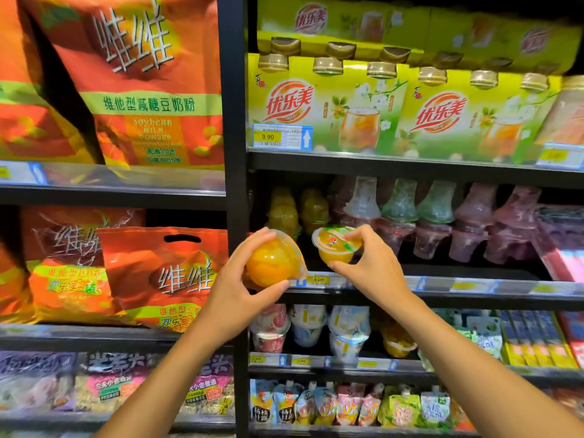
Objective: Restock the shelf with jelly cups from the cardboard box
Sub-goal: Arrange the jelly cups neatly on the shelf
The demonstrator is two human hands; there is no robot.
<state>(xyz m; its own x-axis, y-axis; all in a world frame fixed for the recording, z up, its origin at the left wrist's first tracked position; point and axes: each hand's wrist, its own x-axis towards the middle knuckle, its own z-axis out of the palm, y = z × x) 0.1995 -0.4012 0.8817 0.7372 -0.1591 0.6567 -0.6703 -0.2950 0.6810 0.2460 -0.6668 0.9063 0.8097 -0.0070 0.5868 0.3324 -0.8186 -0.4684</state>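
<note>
Only the person's arms show. The left forearm (164, 374) on the left and the right forearm (474, 358) on the right are both bare and slender along their whole visible length, from the near edge up to the wrists. The left hand (234, 289) and right hand (373, 267) are bare as well; finer detail is blurred.

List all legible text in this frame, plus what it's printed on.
"维维", "维他型减糖豆奶粉", "Soybean": orange bag.
"优乐美": yellow-green box.
"9.90": white price tag at that box's lower left.
"4.00": shelf-edge tag below the jelly cup, slightly soft.
Cup lid print and all other text: too blurred to read.
</note>
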